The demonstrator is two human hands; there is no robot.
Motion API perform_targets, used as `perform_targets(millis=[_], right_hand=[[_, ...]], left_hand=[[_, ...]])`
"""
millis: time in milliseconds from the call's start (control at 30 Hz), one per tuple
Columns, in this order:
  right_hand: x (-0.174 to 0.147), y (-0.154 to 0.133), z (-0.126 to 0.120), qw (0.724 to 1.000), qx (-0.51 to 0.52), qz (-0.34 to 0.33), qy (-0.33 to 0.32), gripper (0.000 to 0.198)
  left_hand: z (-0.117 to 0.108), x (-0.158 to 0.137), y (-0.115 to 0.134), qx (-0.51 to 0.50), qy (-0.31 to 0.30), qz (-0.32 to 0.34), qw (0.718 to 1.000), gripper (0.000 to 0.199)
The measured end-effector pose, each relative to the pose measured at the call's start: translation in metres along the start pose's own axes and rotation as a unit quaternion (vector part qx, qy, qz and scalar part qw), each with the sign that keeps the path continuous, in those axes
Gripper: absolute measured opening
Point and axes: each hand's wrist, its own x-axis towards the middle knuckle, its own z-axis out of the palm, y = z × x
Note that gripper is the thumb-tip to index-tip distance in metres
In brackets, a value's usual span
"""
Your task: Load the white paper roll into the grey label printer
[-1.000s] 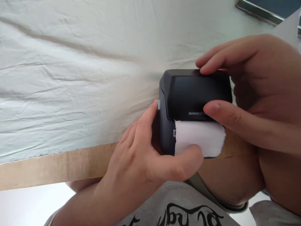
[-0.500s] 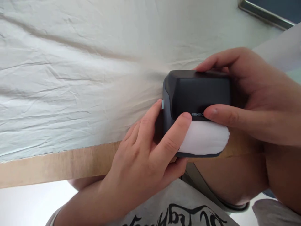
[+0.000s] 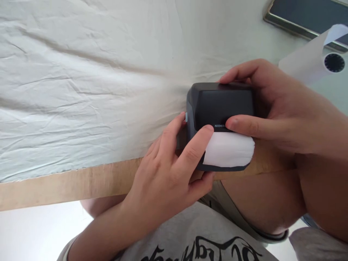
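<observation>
A small black label printer (image 3: 225,103) with "NIIMBO" lettering partly covered by a thumb is held between my two hands at the table's front edge. White paper (image 3: 230,148) with a ragged right end lies along its near side. My left hand (image 3: 168,166) grips the near left corner, thumb on the top by the lettering and a fingertip by a pale blue tab (image 3: 186,116) on the left side. My right hand (image 3: 277,101) is wrapped round the right end, thumb on top and fingers at the far side. The printer's underside is hidden.
A white paper roll (image 3: 304,58) with a dark core lies beyond my right hand. Behind it, at the upper right, is a dark flat device (image 3: 307,16) with a metallic rim. A wrinkled pale cloth (image 3: 95,90) covers the table, leaving its wooden edge (image 3: 67,190) bare.
The printer and both hands appear slightly further left and up in the view. More of the paper roll and the dark device shows at the right. The grip looks the same.
</observation>
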Motion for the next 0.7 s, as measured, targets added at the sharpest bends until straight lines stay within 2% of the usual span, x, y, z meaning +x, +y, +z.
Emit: perform_targets(millis=[167,267,400,500,700], right_hand=[[-0.006,0.002,0.003,0.999,-0.038,-0.026,0.016,0.067],[-0.011,0.002,0.004,0.996,-0.076,-0.035,0.03,0.073],[-0.017,0.004,0.001,0.997,-0.074,-0.019,0.014,0.083],[-0.02,0.005,-0.002,0.997,-0.072,-0.017,-0.003,0.083],[-0.023,0.003,-0.002,0.991,-0.113,-0.065,-0.02,0.082]], left_hand=[[0.001,-0.004,0.0,-0.014,0.014,-0.003,1.0,0.07],[0.0,-0.005,0.0,-0.022,0.012,-0.008,1.0,0.077],[-0.001,-0.006,0.0,-0.007,0.015,0.007,1.0,0.095],[0.001,-0.005,0.0,0.008,0.018,0.009,1.0,0.107],[0.0,-0.002,0.001,0.007,0.013,-0.021,1.0,0.11]])
